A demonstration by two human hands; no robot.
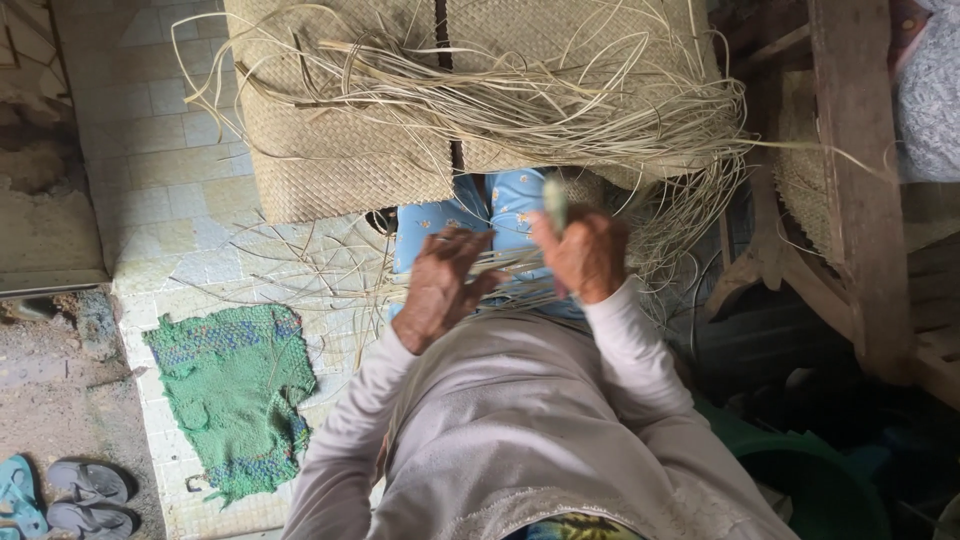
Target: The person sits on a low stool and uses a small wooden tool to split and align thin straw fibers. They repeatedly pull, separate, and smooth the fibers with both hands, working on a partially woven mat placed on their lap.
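With the left hand (440, 285) half-open on the strips (505, 265) and the right hand (585, 255) fisted around a pale tool (555, 205), the loose strands (560, 110) may tangle.

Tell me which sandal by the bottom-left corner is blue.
The leftmost sandal, cut off by the picture's edge, is blue. The two sandals right of it are grey.

We see the mat (340, 150) lying ahead on the floor (160, 170), loose strips (520, 110) heaped on its near edge. Both hands (440, 290) sit just before it over the lap; the rag (235, 390) lies left, sandals (90, 495) beyond it, and what may be a bench (850, 180) stands right.
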